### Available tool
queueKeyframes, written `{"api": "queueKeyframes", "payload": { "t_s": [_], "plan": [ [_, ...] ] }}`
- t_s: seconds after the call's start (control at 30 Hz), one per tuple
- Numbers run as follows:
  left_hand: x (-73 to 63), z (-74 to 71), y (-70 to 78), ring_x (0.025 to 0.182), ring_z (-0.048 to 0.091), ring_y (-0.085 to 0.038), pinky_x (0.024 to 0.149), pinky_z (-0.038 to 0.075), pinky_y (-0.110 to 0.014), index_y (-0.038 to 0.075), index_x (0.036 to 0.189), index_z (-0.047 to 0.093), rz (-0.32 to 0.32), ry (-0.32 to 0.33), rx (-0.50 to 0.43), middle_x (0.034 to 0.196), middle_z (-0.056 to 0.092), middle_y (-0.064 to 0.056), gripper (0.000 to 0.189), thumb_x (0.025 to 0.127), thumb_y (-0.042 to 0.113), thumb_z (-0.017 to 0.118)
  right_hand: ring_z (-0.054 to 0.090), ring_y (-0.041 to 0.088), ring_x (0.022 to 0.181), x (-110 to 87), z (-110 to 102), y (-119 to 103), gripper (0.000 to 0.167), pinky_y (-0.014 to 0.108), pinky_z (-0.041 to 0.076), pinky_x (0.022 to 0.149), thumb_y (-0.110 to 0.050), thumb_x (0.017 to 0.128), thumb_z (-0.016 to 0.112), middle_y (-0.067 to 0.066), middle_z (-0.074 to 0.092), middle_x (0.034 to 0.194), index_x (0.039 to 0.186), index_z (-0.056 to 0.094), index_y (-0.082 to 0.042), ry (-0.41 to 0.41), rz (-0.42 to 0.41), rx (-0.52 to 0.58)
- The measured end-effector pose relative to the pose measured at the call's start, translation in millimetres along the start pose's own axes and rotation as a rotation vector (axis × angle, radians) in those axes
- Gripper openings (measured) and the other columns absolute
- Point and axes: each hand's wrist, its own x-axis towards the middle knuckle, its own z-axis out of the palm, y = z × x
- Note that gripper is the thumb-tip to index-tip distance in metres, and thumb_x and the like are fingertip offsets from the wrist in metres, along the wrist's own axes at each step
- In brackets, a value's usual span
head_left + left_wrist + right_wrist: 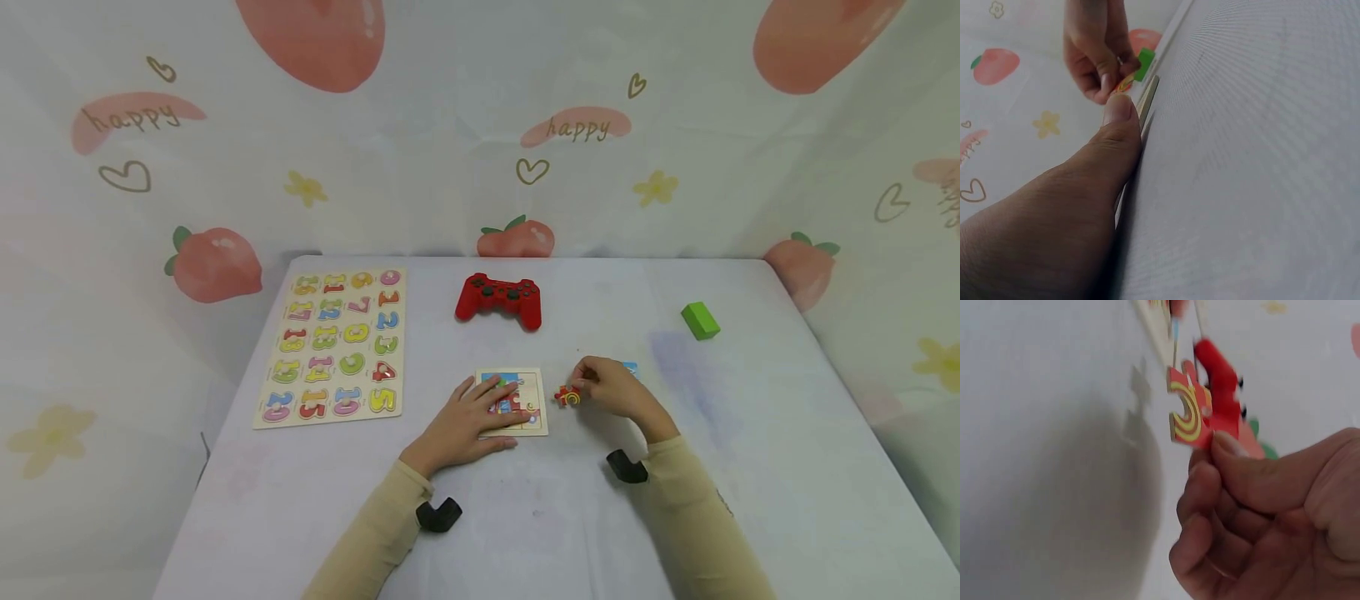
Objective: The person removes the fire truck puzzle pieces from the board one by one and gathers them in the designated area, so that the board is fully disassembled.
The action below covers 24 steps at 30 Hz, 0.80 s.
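My left hand (461,427) rests on a small square jigsaw board (536,385), its fingers spread out over the colourful picture and covering part of it. In the left wrist view the thumb (1117,125) lies along the board's edge. To the right of the board, my right hand (613,390) pinches a red and yellow jigsaw piece (568,397) between thumb and fingertips. Held above the table, the piece (1202,432) shows yellow curved stripes in the right wrist view. Partly hidden behind the right hand is a small blue piece (632,367) on the table.
A red game controller (498,302) lies behind the jigsaw board. On the left is a large wooden number board (393,350) with colourful numerals. A green block (701,321) sits toward the back right. Patterned cloth (420,150) hangs behind the white-covered table (540,533).
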Motion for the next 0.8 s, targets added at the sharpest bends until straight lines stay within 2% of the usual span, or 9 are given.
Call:
{"api": "queueKeyframes", "payload": {
  "t_s": [0.2,0.4,0.63,0.8],
  "plan": [
    [1.2,1.3,-0.2,0.146,0.017,-0.019,0.116,0.012,-0.052,0.049,0.140,0.041,0.002,0.005,-0.014,0.157,0.027,0.007,0.048,0.094,0.061,0.043,0.050,0.016,0.071,-18.4,-25.4,34.2,0.008,0.029,0.043,0.061,-0.010,0.093,0.061,0.006,0.062,0.083,0.090,0.060,-0.002,0.033,-0.039,-0.001],
    [0.7,3.0,-1.2,0.146,0.018,-0.020,0.116,0.013,-0.053,0.050,0.140,0.041,0.001,0.019,-0.014,0.157,0.027,0.008,0.047,0.094,0.061,0.042,0.048,0.016,0.076,-34.9,-44.9,60.4,0.009,0.026,0.041,0.065,-0.010,0.092,0.062,0.005,0.060,0.083,0.091,0.060,-0.001,0.042,-0.003,-0.002],
    [1.1,5.4,-2.1,0.147,0.016,-0.016,0.116,0.012,-0.051,0.053,0.139,0.039,-0.017,0.023,-0.009,0.157,0.026,0.011,0.047,0.093,0.063,0.042,0.049,0.015,0.076,-39.3,-52.3,81.1,0.009,0.026,0.043,0.066,-0.011,0.094,0.060,0.003,0.060,0.082,0.093,0.061,-0.002,0.023,0.026,-0.012],
    [1.7,5.6,-2.1,0.147,0.016,-0.015,0.117,0.012,-0.050,0.053,0.138,0.039,-0.020,0.021,-0.006,0.156,0.026,0.012,0.046,0.093,0.062,0.042,0.049,0.016,0.076,-36.9,-51.6,85.9,0.008,0.026,0.042,0.066,-0.011,0.093,0.061,0.003,0.060,0.081,0.094,0.062,-0.003,0.032,0.035,-0.015]
  ]
}}
